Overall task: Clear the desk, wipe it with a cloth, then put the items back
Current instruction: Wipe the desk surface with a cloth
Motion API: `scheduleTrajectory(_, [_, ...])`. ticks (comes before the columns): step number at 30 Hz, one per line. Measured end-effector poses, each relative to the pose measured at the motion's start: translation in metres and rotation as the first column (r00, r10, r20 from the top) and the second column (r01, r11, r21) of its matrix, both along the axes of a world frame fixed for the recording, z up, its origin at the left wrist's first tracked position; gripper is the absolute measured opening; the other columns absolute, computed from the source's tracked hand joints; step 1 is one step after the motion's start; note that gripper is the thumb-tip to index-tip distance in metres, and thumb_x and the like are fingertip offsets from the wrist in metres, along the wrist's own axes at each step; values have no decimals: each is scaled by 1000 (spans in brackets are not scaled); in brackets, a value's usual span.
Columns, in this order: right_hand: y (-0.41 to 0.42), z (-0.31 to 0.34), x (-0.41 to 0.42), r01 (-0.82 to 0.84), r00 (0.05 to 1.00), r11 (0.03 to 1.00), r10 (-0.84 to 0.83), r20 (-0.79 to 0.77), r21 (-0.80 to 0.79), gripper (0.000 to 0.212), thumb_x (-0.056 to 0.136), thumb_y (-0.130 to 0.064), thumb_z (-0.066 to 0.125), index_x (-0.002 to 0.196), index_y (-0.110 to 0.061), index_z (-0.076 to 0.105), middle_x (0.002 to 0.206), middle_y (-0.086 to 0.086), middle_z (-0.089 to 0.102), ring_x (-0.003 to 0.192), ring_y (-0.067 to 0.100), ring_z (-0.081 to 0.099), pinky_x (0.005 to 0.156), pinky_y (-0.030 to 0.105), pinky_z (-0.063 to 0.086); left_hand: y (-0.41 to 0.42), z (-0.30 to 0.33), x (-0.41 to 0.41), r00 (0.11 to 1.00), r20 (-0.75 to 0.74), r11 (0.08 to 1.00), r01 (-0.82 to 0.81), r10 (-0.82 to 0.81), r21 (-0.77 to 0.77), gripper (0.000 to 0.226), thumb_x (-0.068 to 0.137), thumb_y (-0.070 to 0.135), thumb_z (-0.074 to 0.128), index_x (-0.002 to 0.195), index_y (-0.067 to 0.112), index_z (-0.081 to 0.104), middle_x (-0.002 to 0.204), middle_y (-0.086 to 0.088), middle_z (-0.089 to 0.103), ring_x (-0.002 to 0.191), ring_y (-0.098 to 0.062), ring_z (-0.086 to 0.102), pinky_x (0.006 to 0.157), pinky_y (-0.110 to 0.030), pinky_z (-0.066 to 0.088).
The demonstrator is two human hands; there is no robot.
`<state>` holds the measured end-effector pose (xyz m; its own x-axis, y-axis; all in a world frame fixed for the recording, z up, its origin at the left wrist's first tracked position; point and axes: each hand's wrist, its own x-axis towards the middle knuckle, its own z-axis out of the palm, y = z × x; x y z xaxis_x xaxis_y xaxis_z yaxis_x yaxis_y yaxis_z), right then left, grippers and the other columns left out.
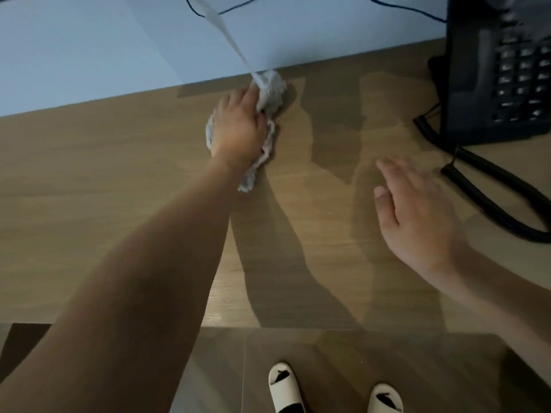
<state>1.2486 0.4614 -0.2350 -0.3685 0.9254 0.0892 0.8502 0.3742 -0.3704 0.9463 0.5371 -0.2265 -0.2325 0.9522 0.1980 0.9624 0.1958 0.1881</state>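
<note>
My left hand [238, 126] reaches to the far edge of the wooden desk [104, 180] and grips a crumpled grey-white cloth [272, 90], pressing it onto the desktop near the wall. Part of the cloth trails out under my wrist. A pale strip [222, 25] runs from the cloth up along the wall. My right hand [414, 210] hovers flat over the right side of the desk, fingers straight and holding nothing.
A black desk telephone [498, 70] stands at the far right corner, its coiled cord [501, 201] looping over the desk toward my right hand. A thin dark cable [399, 5] runs along the wall. Below the desk's near edge are the floor and my white slippers [283, 386].
</note>
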Motion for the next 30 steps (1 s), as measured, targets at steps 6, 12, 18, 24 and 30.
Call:
scheduleTrajectory(6, [-4,-14,11,-14,1000,997,14,-5,70,42,103,-20,36,139,-6,53,146,9,51,140,26,41,118,48,29,10,-8,3,989,13,987,145,-146,67,51,91,23,43,138,14,58,133,-17,59,119,-39,52,97,-46,44])
scheduleTrajectory(12, [-5,-5,17,-56,995,998,58,78,-20,46,104,-21,30,147,-9,43,154,6,40,146,21,29,123,43,19,-179,-4,105,742,178,715,670,-646,-200,47,96,40,48,141,27,53,127,-5,62,120,-23,56,91,-41,39])
scheduleTrajectory(18, [-4,-1,15,-58,993,997,63,101,-48,55,100,-30,21,149,-12,40,156,3,38,148,17,26,123,42,18,-172,-5,80,830,239,852,523,-504,-23,50,88,56,66,129,26,64,142,9,57,122,-15,60,111,-53,39])
scheduleTrajectory(24, [-5,-3,17,-59,993,998,62,95,-30,52,100,-28,26,147,-12,43,153,4,41,146,18,29,123,43,20,52,4,87,982,154,994,104,-107,31,71,85,46,28,145,13,50,137,-20,52,119,-42,53,101,-42,41])
scheduleTrajectory(30, [-3,-4,19,-64,996,998,65,59,-23,50,100,-25,31,144,-9,47,151,7,44,145,21,33,121,45,24,94,4,113,911,85,913,408,-404,-33,61,82,31,35,134,16,63,139,-11,59,113,-38,55,95,-49,46])
